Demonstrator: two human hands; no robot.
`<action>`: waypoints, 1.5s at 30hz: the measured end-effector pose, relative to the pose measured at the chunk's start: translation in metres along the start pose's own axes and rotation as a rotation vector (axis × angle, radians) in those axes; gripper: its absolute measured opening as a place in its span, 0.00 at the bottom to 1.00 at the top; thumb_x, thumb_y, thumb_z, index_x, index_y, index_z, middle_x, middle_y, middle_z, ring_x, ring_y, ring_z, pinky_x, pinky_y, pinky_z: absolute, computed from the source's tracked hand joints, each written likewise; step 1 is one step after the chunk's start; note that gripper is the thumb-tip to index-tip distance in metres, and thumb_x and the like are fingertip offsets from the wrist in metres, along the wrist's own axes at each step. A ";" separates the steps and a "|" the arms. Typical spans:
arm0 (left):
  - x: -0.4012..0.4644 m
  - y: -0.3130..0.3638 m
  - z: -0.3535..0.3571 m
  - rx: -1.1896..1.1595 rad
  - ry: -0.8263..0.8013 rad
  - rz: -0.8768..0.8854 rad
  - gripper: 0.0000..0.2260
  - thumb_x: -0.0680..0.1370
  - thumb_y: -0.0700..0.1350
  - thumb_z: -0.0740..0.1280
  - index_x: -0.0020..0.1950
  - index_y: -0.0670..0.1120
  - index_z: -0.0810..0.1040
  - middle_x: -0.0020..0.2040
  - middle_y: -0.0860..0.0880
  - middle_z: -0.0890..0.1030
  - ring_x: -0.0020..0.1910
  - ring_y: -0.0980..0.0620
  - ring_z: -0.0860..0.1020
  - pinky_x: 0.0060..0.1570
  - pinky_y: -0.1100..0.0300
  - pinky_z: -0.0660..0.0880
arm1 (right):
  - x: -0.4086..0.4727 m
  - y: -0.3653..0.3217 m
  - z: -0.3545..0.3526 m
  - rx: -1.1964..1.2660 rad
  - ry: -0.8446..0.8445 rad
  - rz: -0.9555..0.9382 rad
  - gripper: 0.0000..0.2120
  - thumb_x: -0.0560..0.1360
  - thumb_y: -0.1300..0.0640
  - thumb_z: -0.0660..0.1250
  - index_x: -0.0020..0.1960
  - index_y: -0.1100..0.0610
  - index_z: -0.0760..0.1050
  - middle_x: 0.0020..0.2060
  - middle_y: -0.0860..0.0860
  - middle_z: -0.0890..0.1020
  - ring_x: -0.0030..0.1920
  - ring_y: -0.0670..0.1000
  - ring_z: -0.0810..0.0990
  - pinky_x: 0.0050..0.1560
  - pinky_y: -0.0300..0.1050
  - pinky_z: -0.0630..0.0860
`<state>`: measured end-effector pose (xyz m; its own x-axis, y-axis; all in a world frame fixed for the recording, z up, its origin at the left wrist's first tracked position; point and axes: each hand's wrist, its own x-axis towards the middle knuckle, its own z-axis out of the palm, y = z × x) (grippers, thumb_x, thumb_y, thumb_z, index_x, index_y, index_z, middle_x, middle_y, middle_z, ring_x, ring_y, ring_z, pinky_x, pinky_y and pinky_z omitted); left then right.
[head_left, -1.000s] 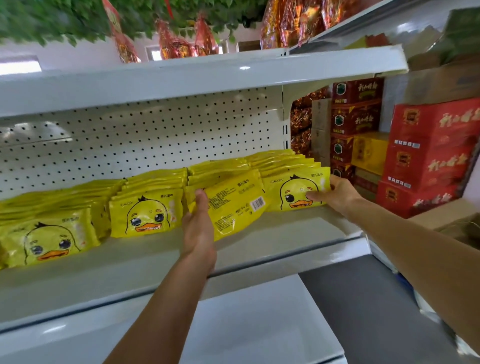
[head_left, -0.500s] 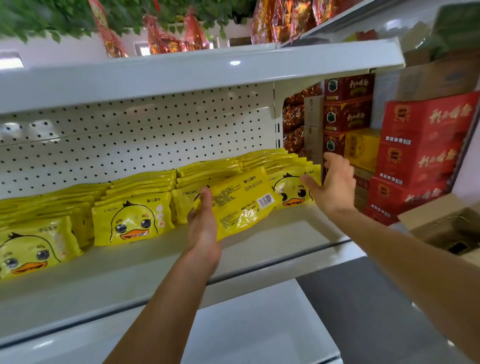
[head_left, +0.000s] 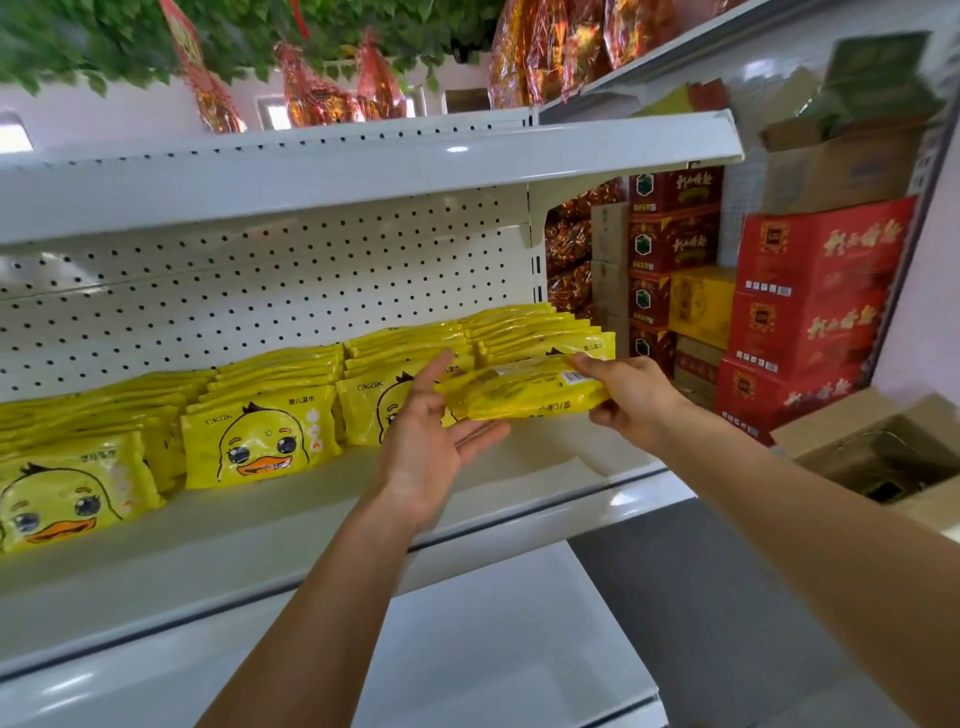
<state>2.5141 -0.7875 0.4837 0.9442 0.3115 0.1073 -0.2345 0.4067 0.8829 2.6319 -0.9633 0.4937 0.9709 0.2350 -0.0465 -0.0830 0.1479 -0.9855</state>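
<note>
Head view, looking down along both forearms. Yellow wet-wipe pack (head_left: 519, 395) held flat and barcode side up, in the air just in front of the rightmost stack (head_left: 524, 332) on the white shelf (head_left: 519, 493). Pinched at its right end by the right hand (head_left: 631, 397), thumb on top, fingers curled beneath. At the other end, the left hand (head_left: 431, 441) open, fingers straight and spread, palm turned up; touching the film or only close, impossible to tell.

Probably about to be laid on that stack. Possible trouble:
- sagging or slipping out, given a one-ended pinch on slick film
- landing barcode up, unlike the duck-face packs (head_left: 260, 436) alongside
- knocking top packs off the shelf's open right end, toward the cardboard box (head_left: 878, 457) below
</note>
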 end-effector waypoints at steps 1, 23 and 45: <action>-0.001 -0.001 -0.003 0.060 -0.065 0.024 0.21 0.79 0.33 0.52 0.66 0.50 0.74 0.66 0.43 0.76 0.55 0.45 0.82 0.51 0.49 0.80 | -0.001 -0.001 -0.002 0.023 -0.015 0.023 0.11 0.75 0.57 0.70 0.54 0.61 0.75 0.40 0.57 0.73 0.31 0.50 0.68 0.22 0.39 0.65; -0.003 -0.003 0.005 0.674 0.160 -0.017 0.13 0.79 0.54 0.66 0.43 0.45 0.76 0.35 0.47 0.73 0.35 0.51 0.68 0.33 0.61 0.65 | -0.018 -0.003 -0.022 -0.235 0.104 -0.172 0.11 0.78 0.60 0.66 0.38 0.61 0.78 0.25 0.55 0.74 0.23 0.50 0.68 0.24 0.40 0.64; 0.072 -0.032 0.010 0.912 0.151 0.003 0.04 0.78 0.47 0.68 0.47 0.49 0.75 0.31 0.50 0.81 0.20 0.56 0.69 0.22 0.67 0.64 | 0.052 0.017 -0.027 -0.345 0.197 -0.081 0.10 0.77 0.61 0.67 0.55 0.65 0.76 0.32 0.56 0.77 0.29 0.50 0.73 0.23 0.36 0.69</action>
<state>2.5918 -0.7871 0.4675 0.8889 0.4458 0.1057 0.0969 -0.4084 0.9077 2.6868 -0.9745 0.4698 0.9985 0.0422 0.0358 0.0429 -0.1809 -0.9826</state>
